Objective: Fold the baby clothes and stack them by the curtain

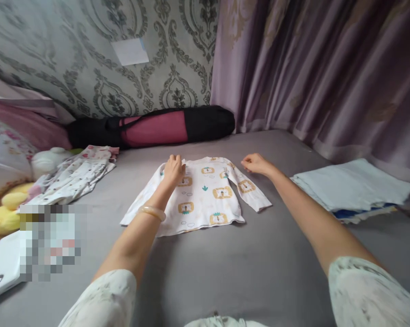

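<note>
White cloth long-sleeve top w/ tan pics (205,197) lies flat on gray cloth bedsheet (242,272). Bare L hand (175,169) is at its L shoulder; can't tell if it's gripping. Bare R hand (254,163), curled closed, is just beside R shoulder.

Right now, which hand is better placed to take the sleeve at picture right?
Probably the right hand: it is beside that sleeve, while the left hand is at the white shirt's opposite shoulder.

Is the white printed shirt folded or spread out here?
Spread out: the shirt lies flat on the gray surface, its sleeves angled out to either side and its printed front showing down to the hem.
</note>
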`<state>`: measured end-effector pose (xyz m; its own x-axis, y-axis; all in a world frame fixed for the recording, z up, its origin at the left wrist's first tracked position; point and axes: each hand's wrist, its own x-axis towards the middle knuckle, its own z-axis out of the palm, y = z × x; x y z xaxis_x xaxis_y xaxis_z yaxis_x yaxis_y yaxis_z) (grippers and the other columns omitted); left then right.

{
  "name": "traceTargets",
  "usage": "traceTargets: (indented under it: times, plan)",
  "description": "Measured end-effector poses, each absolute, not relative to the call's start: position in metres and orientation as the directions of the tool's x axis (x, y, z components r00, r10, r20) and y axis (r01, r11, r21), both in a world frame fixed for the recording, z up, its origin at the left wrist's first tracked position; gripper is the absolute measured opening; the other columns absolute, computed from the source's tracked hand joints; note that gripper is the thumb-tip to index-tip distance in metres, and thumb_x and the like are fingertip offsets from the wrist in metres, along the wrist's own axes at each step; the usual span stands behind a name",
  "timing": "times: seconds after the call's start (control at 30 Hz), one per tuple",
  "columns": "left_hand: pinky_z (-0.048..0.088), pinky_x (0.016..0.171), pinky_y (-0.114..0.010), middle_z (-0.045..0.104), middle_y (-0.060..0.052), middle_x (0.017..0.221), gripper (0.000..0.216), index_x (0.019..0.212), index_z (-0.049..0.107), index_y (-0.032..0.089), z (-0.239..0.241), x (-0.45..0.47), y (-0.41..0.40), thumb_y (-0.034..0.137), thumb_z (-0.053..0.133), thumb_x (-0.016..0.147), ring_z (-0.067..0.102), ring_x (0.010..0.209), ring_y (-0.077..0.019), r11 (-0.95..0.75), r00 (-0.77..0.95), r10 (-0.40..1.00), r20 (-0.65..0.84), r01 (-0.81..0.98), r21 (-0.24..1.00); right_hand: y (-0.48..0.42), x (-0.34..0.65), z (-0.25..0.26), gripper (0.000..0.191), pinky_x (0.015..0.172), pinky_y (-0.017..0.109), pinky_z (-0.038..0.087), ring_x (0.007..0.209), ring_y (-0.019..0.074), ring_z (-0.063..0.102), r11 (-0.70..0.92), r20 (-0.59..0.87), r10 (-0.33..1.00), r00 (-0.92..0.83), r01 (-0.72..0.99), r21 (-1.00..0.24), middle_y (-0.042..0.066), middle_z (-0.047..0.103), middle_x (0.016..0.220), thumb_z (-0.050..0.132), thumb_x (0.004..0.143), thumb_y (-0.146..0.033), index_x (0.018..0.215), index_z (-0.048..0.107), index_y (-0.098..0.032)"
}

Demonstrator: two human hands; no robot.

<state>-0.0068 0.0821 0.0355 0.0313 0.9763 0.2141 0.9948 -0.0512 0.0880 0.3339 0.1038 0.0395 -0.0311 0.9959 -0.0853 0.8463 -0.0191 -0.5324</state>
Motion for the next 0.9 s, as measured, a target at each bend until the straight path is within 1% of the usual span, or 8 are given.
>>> traceTargets:
  times: [0.1,0.2,0.27,0.37,0.43,0.57,0.7,0.9]
  plan:
    - [0.042,0.096,-0.036,0.055,-0.016,0.120,0.031,0.120,0.052,0.012,0.035,0.009,0.082,0.024,0.046,0.092,0.054,0.112,-0.0273,-0.188,0.165,0.963,0.212,0.977,0.097,0.066,0.358,0.039,0.028,0.048,0.021,0.041,0.045,0.0111,0.054,-0.128,-0.254,0.967,0.023,0.904,-0.407,0.002,0.064,0.057,0.060,0.087,-0.040,0.078,0.067,-0.014]
    - [0.041,0.099,-0.037,0.057,-0.015,0.121,0.032,0.122,0.053,0.013,0.033,0.031,0.084,0.022,0.045,0.092,0.054,0.113,-0.0266,-0.317,0.286,0.935,0.211,0.940,0.127,0.035,0.364,0.042,0.033,0.044,0.022,0.038,0.040,0.0110,0.050,-0.192,-0.387,0.920,0.061,0.931,-0.311,0.001,0.058,0.050,0.066,0.081,-0.047,0.072,0.065,-0.015]
    - [0.041,0.100,-0.037,0.059,-0.013,0.121,0.032,0.121,0.055,0.014,0.031,0.047,0.085,0.020,0.045,0.092,0.054,0.113,-0.0256,-0.391,0.358,0.911,0.205,0.908,0.152,0.023,0.362,0.045,0.034,0.044,0.022,0.036,0.041,0.0113,0.049,-0.167,-0.425,0.904,0.042,0.951,-0.262,-0.001,0.056,0.048,0.070,0.077,-0.050,0.071,0.065,-0.016]
    - [0.042,0.101,-0.037,0.060,-0.013,0.121,0.033,0.119,0.057,0.014,0.026,0.070,0.088,0.016,0.043,0.090,0.055,0.113,-0.0242,-0.462,0.430,0.884,0.183,0.865,0.198,0.016,0.359,0.047,0.028,0.045,0.021,0.033,0.046,0.0109,0.050,-0.090,-0.395,0.919,-0.008,0.969,-0.229,-0.002,0.057,0.050,0.073,0.074,-0.043,0.068,0.064,-0.017]
    - [0.043,0.101,-0.036,0.060,-0.013,0.122,0.034,0.118,0.059,0.014,0.021,0.082,0.091,0.013,0.042,0.089,0.055,0.115,-0.0234,-0.500,0.469,0.865,0.177,0.835,0.231,0.016,0.358,0.047,0.022,0.046,0.020,0.032,0.050,0.0100,0.051,-0.076,-0.371,0.928,-0.030,0.961,-0.266,-0.002,0.059,0.056,0.074,0.072,-0.036,0.068,0.064,-0.017]
    - [0.043,0.104,-0.035,0.061,-0.011,0.124,0.035,0.116,0.060,0.016,0.010,0.100,0.098,0.012,0.040,0.088,0.054,0.119,-0.0204,-0.585,0.550,0.811,0.200,0.761,0.280,0.019,0.359,0.046,0.017,0.048,0.019,0.032,0.055,0.0089,0.050,-0.084,-0.378,0.923,-0.077,0.916,-0.392,-0.004,0.059,0.059,0.075,0.069,-0.029,0.068,0.063,-0.017]
    - [0.041,0.107,-0.034,0.060,-0.013,0.128,0.035,0.119,0.059,0.013,0.001,0.109,0.102,0.016,0.034,0.093,0.053,0.123,-0.0197,-0.592,0.552,0.806,0.214,0.744,0.310,0.027,0.367,0.051,0.014,0.049,0.018,0.032,0.056,0.0088,0.050,-0.121,-0.325,0.944,-0.053,0.862,-0.492,-0.004,0.058,0.061,0.071,0.071,-0.027,0.069,0.062,-0.017]
    - [0.029,0.115,-0.037,0.046,-0.017,0.145,0.043,0.135,0.048,0.010,-0.011,0.116,0.106,0.024,0.034,0.097,0.039,0.138,-0.0214,-0.553,0.506,0.832,0.227,0.779,0.295,0.053,0.397,0.069,0.014,0.051,0.019,0.036,0.056,0.0100,0.052,-0.130,-0.173,0.985,0.017,0.738,-0.663,-0.003,0.059,0.063,0.065,0.079,-0.030,0.081,0.061,-0.017]
